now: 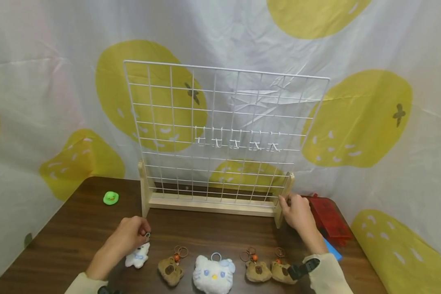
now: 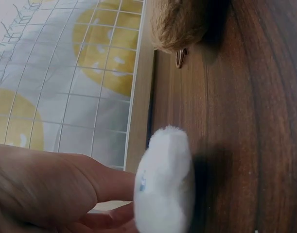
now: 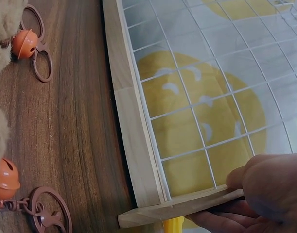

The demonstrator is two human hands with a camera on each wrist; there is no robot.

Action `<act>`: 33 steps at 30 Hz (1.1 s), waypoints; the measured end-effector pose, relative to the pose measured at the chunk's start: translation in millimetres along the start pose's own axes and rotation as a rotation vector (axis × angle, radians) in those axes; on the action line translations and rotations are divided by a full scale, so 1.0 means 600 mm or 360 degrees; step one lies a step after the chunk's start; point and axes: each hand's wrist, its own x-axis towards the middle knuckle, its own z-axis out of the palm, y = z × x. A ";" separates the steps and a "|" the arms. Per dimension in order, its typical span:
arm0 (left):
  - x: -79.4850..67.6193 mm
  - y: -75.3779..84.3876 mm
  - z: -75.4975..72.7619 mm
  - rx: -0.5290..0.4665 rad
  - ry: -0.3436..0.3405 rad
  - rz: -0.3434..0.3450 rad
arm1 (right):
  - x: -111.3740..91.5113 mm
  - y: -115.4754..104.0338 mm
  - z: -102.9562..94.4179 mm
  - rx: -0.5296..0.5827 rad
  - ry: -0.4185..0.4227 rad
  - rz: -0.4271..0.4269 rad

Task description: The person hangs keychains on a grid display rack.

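My left hand (image 1: 130,231) pinches the metal ring of a small white plush keychain (image 1: 137,257) near the table's left front. In the left wrist view the white plush (image 2: 165,182) hangs beside the fingers, seen edge-on. With thumb in front and fingers behind, my right hand (image 1: 297,210) grips the right wooden side piece (image 3: 182,207) of a display rack. The rack's white wire grid (image 1: 226,68) stands upright in a wooden base (image 1: 213,207). Several white hooks (image 1: 235,143) hang in a row across the grid's middle.
Along the front lie a brown plush keychain (image 1: 170,271), a white cat-face plush (image 1: 213,275) and two more brown plush keychains (image 1: 258,271) with orange bells. A green duck (image 1: 111,198) sits at left. A red case (image 1: 328,218) and a blue item (image 1: 332,249) lie at right.
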 end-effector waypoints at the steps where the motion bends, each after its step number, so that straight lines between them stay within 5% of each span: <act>1: 0.002 -0.006 0.004 -0.0007 0.0020 0.0025 | -0.001 -0.002 0.000 -0.0018 0.0019 0.0000; 9: -0.009 0.041 -0.014 -0.0126 -0.0001 -0.0039 | -0.013 -0.067 -0.045 -0.0019 -0.0107 0.0086; 18: -0.009 0.070 -0.031 -0.0172 0.0155 -0.0005 | -0.016 -0.070 -0.051 -0.0046 -0.0130 0.0126; 23: -0.003 0.078 -0.035 -0.0190 0.0279 0.0064 | -0.011 -0.030 -0.030 0.0038 -0.0061 0.0010; 27: 0.009 0.083 -0.034 -0.0229 0.0346 0.0132 | -0.001 0.036 0.018 0.0078 0.0026 -0.0075; 31: 0.022 0.093 -0.034 -0.0302 0.0423 0.0210 | 0.004 0.058 0.038 0.0033 0.0064 -0.0076; 33: 0.031 0.103 -0.034 -0.0365 0.0464 0.0249 | 0.002 0.036 0.021 0.0035 0.0030 -0.0053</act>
